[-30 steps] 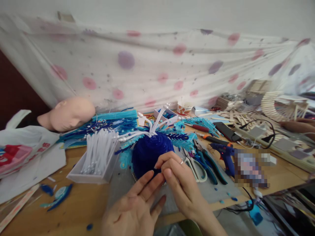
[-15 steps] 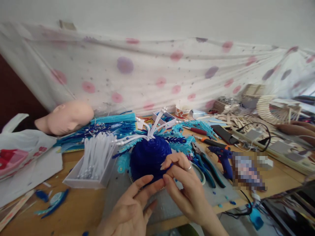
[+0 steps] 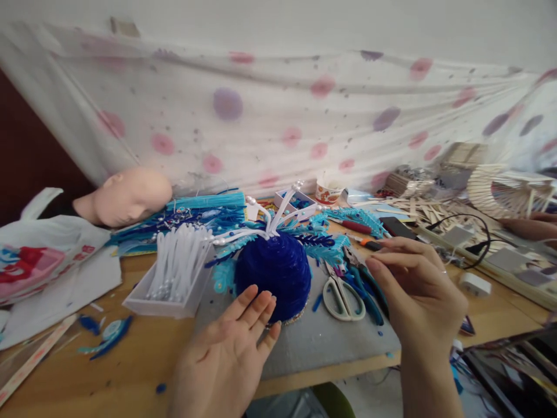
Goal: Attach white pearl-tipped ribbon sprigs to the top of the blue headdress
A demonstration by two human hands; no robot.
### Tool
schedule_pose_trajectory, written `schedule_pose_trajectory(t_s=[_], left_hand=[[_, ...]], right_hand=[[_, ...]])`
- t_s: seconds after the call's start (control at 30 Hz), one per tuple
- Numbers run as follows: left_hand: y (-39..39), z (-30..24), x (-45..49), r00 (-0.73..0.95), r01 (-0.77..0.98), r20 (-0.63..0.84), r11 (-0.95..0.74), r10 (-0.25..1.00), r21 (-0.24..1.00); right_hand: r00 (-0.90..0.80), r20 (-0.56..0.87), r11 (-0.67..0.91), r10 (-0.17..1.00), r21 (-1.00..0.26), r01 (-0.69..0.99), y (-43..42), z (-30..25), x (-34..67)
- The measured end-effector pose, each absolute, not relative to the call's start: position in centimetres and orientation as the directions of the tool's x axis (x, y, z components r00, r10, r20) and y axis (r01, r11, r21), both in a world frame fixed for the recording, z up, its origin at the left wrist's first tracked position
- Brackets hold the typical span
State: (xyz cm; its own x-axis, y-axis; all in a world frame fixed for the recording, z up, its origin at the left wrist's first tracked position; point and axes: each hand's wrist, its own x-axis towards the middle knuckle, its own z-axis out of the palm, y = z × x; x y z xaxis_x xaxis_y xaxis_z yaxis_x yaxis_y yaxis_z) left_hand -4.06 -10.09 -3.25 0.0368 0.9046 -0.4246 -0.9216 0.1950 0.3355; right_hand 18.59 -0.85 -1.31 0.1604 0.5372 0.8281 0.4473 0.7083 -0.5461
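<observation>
Blue dome point(image 3: 274, 273) stands just far of left hand point(image 3: 224, 360), feathery sides point(image 3: 324, 248) spreading left-right. Left hand nearer: palm up, fingers unfolded, nothing seen in it. Right hand point(image 3: 418, 284) farther right, near pliers point(image 3: 369, 302), fingertips pinched; cannot tell if gripping something.

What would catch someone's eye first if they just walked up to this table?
Probably the deep blue dome on the grey mat, with white stems spreading from its top. Next, perhaps, the mannequin head lying at the back left, before the spotted sheet. The open left hand, palm up in front of the dome, also stands out.
</observation>
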Motion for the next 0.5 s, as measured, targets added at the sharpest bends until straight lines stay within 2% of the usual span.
schedule_pose_trajectory(t_s=[0.1,0.2,0.27,0.33,0.5], left_hand=[[-10.1,-3.7,-4.0,0.051,-0.912,-0.394,0.204,0.918,0.357],[-10.2,-4.5,-4.1,0.101,-0.887,-0.306,0.225,0.947,0.403],[-10.4,-4.8,-4.1,0.129,-0.87,-0.237,0.224,0.963,0.439],[-10.4,-4.9,-3.9,0.13,-0.857,-0.191,0.207,0.973,0.472],[-10.2,-4.5,-3.0,0.174,-0.852,-0.11,0.206,0.979,0.481]], right_hand=[[0.123,0.808,0.663,0.576,-0.55,0.508,-1.1,-1.8,18.9],[-0.025,0.75,0.653,0.661,-0.558,0.513,-1.8,-1.7,18.4],[-0.108,0.734,0.669,0.67,-0.535,0.517,-2.3,-1.3,17.6],[-0.14,0.731,0.698,0.668,-0.55,0.458,-2.9,-0.9,16.6],[-0.227,0.639,0.675,0.735,-0.721,0.156,-4.4,-1.1,13.7]])
